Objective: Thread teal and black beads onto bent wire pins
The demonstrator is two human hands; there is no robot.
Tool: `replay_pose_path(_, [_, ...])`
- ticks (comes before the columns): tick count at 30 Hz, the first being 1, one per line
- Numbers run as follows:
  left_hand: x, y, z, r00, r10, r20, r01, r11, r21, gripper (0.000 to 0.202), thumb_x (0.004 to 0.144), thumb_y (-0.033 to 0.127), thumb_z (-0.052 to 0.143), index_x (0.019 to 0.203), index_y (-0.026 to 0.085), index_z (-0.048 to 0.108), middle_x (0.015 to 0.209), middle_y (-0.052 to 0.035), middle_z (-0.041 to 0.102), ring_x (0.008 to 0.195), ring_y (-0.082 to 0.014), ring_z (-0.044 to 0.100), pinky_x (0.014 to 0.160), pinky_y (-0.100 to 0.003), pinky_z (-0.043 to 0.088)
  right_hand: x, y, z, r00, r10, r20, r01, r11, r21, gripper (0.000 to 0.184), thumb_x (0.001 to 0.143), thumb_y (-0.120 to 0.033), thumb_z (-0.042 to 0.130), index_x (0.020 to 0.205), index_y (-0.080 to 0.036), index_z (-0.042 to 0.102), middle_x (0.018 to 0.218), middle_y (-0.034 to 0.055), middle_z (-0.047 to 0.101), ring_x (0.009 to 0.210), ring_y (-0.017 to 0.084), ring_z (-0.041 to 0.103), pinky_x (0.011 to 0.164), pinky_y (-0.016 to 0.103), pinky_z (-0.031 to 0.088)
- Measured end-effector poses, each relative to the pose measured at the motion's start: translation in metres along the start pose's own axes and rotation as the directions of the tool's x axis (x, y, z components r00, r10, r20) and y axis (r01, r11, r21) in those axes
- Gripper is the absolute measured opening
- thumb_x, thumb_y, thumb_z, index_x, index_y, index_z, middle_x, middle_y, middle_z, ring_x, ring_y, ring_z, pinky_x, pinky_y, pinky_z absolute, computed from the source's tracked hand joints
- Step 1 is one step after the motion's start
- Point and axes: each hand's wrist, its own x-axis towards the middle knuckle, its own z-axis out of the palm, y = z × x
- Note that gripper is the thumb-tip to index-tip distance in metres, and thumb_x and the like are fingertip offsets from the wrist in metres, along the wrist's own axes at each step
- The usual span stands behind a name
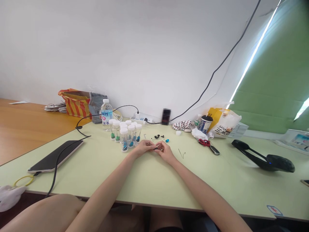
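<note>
In the head view my left hand (pixel 144 147) and my right hand (pixel 166 152) meet over the middle of the table, fingertips pinched together. Between them is a small dark piece (pixel 155 148), mostly covered by the fingers; its kind is too small to make out. Just beyond lie several small black parts (pixel 157 137) and a blue round piece (pixel 167 140). A thin bent metal rod (pixel 181 154) rests to the right of my right hand. Left of my left hand stand several clear tubes with white caps (pixel 124 140), holding blue or green pieces.
A water bottle (pixel 106 116) stands behind the tubes. A phone (pixel 56 156) with a cable lies at left. On the right are red-handled scissors (pixel 204 142), a lidded cup (pixel 206 124), a paper bag (pixel 224 124) and a black headset-like device (pixel 265 159). A power strip (pixel 142 117) sits by the wall.
</note>
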Motion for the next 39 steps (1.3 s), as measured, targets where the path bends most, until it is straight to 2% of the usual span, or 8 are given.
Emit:
replay_pose_path(11, [0.000,-0.002,-0.001,0.999,-0.035,-0.040,0.031,0.994,-0.103,0.027,0.057,0.036,0.072,0.068,0.013,0.062,0.063,-0.0027,0.061,0.060,-0.0112,0.054,0.063,-0.026,0.042,0.000,0.000,0.000,0.995,0.079,0.060,-0.087,0.985,0.148,0.029,0.074,-0.044,0.051,0.092,-0.021,0.048,0.064,-0.0016,0.055,0.050,0.011,0.051,0.050,0.025,0.044])
replay_pose_path(16, [0.002,-0.003,0.000,0.990,-0.060,-0.127,0.031,0.975,-0.222,0.027,0.057,0.035,0.072,0.063,0.014,0.057,0.067,-0.0005,0.057,0.059,-0.0077,0.052,0.062,-0.023,0.040,0.008,0.006,-0.021,0.979,0.095,-0.181,-0.088,0.995,0.047,0.030,0.077,-0.046,0.044,0.090,-0.020,0.050,0.072,0.0031,0.058,0.055,0.012,0.053,0.047,0.023,0.043])
replay_pose_path(19, [0.004,-0.006,-0.002,0.989,-0.083,-0.125,0.051,0.969,-0.240,0.026,0.058,0.034,0.072,0.063,0.014,0.055,0.069,-0.0007,0.057,0.060,-0.0074,0.051,0.063,-0.023,0.039,0.012,0.012,-0.048,0.942,0.029,-0.335,-0.093,0.980,-0.177,0.024,0.076,-0.040,0.045,0.085,-0.019,0.054,0.077,0.0040,0.060,0.060,0.013,0.054,0.054,0.026,0.044])
replay_pose_path(21, [0.005,-0.008,-0.003,0.989,-0.087,-0.122,0.057,0.971,-0.232,0.026,0.059,0.034,0.071,0.065,0.014,0.055,0.070,-0.0008,0.056,0.061,-0.0077,0.051,0.063,-0.023,0.039,0.012,0.016,-0.066,0.928,0.017,-0.371,-0.148,0.933,-0.328,0.019,0.074,-0.035,0.047,0.081,-0.020,0.056,0.078,0.0031,0.061,0.060,0.013,0.053,0.058,0.027,0.043])
replay_pose_path(25, [0.006,-0.011,-0.004,0.989,-0.087,-0.118,0.060,0.974,-0.216,0.027,0.060,0.035,0.070,0.066,0.014,0.054,0.071,-0.0010,0.055,0.061,-0.0079,0.050,0.062,-0.023,0.039,0.008,0.021,-0.084,0.981,0.084,-0.175,-0.153,0.889,-0.431,0.021,0.068,-0.036,0.056,0.082,-0.020,0.061,0.080,0.0029,0.061,0.067,0.015,0.053,0.064,0.028,0.041])
replay_pose_path(29, [0.005,-0.008,-0.003,0.992,-0.068,-0.109,0.043,0.975,-0.217,0.029,0.059,0.036,0.071,0.066,0.014,0.053,0.069,-0.0001,0.054,0.061,-0.0080,0.050,0.062,-0.023,0.039,0.005,0.015,-0.070,0.997,0.077,0.021,-0.053,0.836,-0.546,0.023,0.066,-0.039,0.062,0.083,-0.023,0.064,0.091,0.0037,0.058,0.080,0.017,0.052,0.075,0.033,0.036])
replay_pose_path(34, [0.005,-0.009,-0.005,0.996,-0.047,-0.082,0.032,0.984,-0.177,0.029,0.058,0.034,0.071,0.066,0.015,0.052,0.061,0.0019,0.052,0.055,-0.0071,0.048,0.056,-0.022,0.035,0.005,0.007,-0.046,0.995,0.084,0.047,-0.028,0.714,-0.699,0.013,0.072,-0.033,0.061,0.080,-0.024,0.063,0.093,0.0038,0.053,0.096,0.020,0.045,0.078,0.035,0.027])
replay_pose_path(39, [0.006,-0.010,-0.006,0.997,-0.038,-0.072,0.025,0.985,-0.168,0.028,0.056,0.031,0.072,0.067,0.015,0.052,0.063,0.0015,0.055,0.054,-0.0066,0.048,0.056,-0.022,0.034,0.004,0.007,-0.040,0.994,0.100,0.045,-0.035,0.676,-0.736,0.006,0.077,-0.026,0.056,0.080,-0.021,0.059,0.093,0.0034,0.052,0.095,0.019,0.044,0.076,0.033,0.025])
